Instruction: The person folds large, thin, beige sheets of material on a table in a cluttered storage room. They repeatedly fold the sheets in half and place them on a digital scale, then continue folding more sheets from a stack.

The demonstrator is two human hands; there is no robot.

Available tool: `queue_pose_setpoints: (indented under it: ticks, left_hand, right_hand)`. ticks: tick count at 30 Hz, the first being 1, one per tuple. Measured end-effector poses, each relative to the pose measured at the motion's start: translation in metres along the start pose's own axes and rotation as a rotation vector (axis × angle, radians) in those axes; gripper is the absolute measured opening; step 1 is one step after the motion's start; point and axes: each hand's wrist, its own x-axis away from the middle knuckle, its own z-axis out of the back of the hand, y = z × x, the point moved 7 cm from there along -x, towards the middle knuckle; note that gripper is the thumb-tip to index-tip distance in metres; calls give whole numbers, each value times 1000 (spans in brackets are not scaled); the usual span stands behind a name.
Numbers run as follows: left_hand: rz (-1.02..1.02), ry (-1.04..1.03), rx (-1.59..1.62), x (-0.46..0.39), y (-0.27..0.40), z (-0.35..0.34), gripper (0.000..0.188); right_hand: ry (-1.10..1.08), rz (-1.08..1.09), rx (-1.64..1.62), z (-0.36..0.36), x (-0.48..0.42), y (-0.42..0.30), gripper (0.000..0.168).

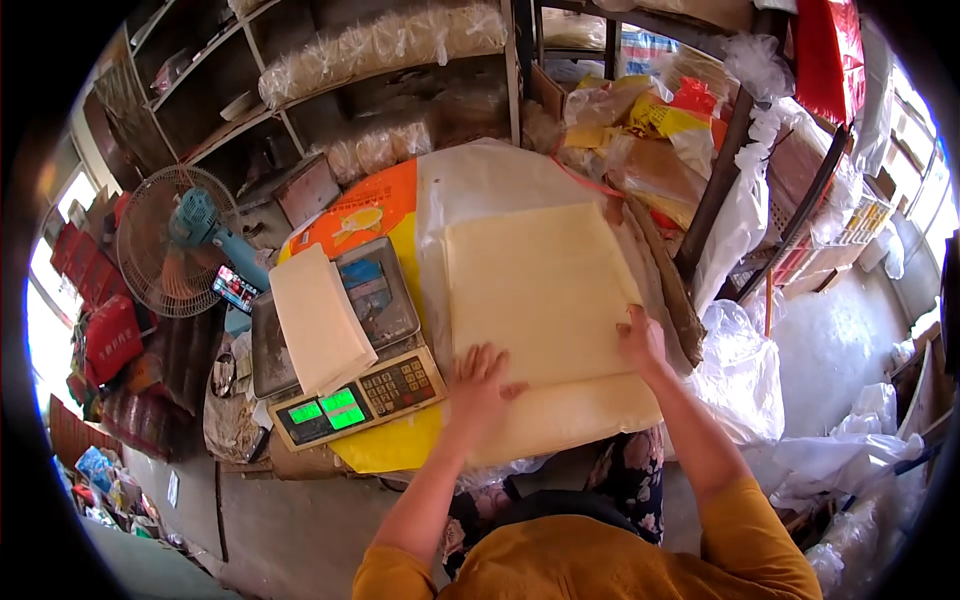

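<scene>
A large square of thin cream-coloured sheets (536, 292) lies in front of me on a wider, similar sheet (562, 427) that hangs over the table's near edge. My left hand (484, 379) rests palm down on the near left part of the square, fingers spread, holding nothing. At the right edge, my right hand (643, 341) grips the cream sheet between thumb and fingers. To the left stands a digital scale (397, 386) with lit green displays. A folded stack of pale sheets (319, 319) lies across its metal pan (394, 311), partly over the keypad housing.
A blue desk fan (195, 217) and a phone (236, 289) stand left of the scale. Printed plastic sheeting (472, 180) covers the table. Shelves (390, 79) hold bagged goods behind it. A dark post (712, 180) and plastic bags (739, 375) are on the right.
</scene>
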Motion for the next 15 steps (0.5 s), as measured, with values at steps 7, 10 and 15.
queue_pose_setpoints:
  ticks: [7, 10, 15]
  left_hand:
    - [-48, -72, -57, 11, 5, -16, 63]
    - [-127, -61, -82, 13, -6, -16, 57]
    - [20, -221, -33, -2, -19, 25, 41]
  right_hand:
    - [20, 431, 172, 5, 43, -63, 53]
    - [-169, 455, 202, -31, 58, -59, 48]
    - [-300, 474, 17, 12, 68, -123, 52]
